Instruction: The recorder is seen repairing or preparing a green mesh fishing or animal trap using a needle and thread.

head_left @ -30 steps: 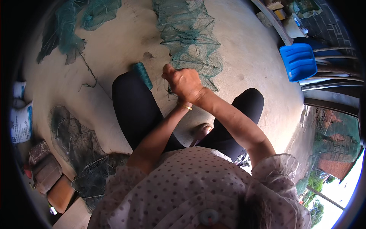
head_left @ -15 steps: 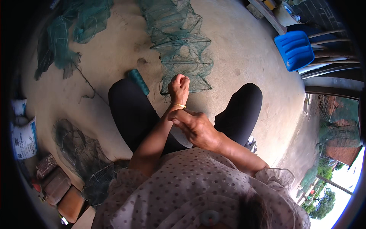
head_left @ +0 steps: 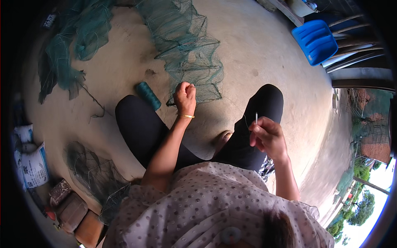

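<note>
My left hand (head_left: pixel 185 96) is closed, fingers curled, at the near end of a long green mesh net trap (head_left: pixel 192 62) with dark frame bars. It appears to grip the net's edge, but the fingers hide the exact hold. My right hand (head_left: pixel 266 136) is raised apart over my right thigh, pinching a thin white needle-like stick (head_left: pixel 256 118) that points upward. A fine thread (head_left: pixel 245 116) runs from near it toward the net. Beside my left knee lies a spool of dark green twine (head_left: pixel 148 95).
More green netting (head_left: pixel 93 39) lies at the far left, with a dark net heap (head_left: pixel 93 171) at the near left. White printed sacks (head_left: pixel 34 165) and bricks (head_left: pixel 72 213) line the left edge. A blue shovel blade (head_left: pixel 315 42) and several poles stand at the far right.
My right hand has moved from beside my left wrist out to the right, where the white stick now shows upright. My left hand stays closed at the net's end. The view has shifted slightly.
</note>
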Tool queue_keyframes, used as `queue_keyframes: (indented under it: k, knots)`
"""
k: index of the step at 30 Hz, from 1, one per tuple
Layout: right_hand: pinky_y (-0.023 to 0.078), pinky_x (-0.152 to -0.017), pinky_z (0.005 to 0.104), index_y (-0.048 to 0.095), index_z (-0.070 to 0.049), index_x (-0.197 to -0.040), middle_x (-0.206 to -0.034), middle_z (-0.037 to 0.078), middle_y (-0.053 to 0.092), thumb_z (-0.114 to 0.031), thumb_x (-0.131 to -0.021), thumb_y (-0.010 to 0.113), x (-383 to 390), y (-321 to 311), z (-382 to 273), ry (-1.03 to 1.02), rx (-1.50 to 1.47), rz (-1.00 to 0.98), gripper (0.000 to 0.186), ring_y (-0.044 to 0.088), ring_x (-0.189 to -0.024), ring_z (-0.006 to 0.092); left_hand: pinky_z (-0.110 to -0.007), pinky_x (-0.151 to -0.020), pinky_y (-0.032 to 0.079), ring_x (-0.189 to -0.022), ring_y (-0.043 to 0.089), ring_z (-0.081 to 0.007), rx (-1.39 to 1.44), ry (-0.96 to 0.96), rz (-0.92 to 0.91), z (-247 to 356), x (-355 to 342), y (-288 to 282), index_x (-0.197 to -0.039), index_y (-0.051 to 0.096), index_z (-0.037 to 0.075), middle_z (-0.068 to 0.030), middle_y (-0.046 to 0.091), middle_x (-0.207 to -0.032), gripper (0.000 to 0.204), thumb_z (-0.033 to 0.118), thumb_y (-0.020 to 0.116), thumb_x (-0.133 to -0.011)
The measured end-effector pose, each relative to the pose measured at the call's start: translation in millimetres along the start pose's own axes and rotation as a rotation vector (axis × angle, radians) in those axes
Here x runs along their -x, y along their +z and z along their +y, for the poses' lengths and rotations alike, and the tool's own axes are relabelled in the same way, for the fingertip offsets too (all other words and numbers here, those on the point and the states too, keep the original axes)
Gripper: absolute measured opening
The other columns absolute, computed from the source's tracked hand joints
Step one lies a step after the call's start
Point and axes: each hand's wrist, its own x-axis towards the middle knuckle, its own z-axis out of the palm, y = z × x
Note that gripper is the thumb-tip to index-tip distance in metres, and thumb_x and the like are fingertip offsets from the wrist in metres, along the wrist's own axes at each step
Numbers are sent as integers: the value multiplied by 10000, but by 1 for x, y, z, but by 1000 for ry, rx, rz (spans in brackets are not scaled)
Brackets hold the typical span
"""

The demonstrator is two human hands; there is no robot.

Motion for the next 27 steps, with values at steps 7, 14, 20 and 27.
queue_keyframes:
  k: [7,14,20,27]
  knots:
    - [459,-489,265,548,18,-1147,-699,80,653,-81,-936,504,-127,23,31,27,568,-38,237,548,-502,113,-381,-589,425,-602,522,-262,-8,59,-1,-1,2,1,-780,558,18,-102,544,-667,155,130,625,-864]
    - [435,-431,286,506,52,-1095,-634,91,635,-68,-901,562,-175,24,45,123,641,-43,235,541,-467,133,-373,-587,422,-609,521,-250,40,33,6,-2,3,1,-780,558,22,-94,539,-671,129,100,635,-847]
    - [423,-408,282,335,107,-1318,-681,152,646,1,-881,529,-170,13,36,59,318,210,490,526,-453,147,-375,-584,421,-624,529,-255,25,51,7,0,4,3,-786,561,24,-97,540,-674,124,99,638,-847]
    - [441,-555,266,533,3,-1240,-787,128,638,-62,-974,492,-124,-22,8,-14,-311,-58,277,525,-551,157,-406,-591,434,-650,559,-306,-54,144,14,-1,3,3,-784,558,39,-120,573,-709,88,72,630,-821]
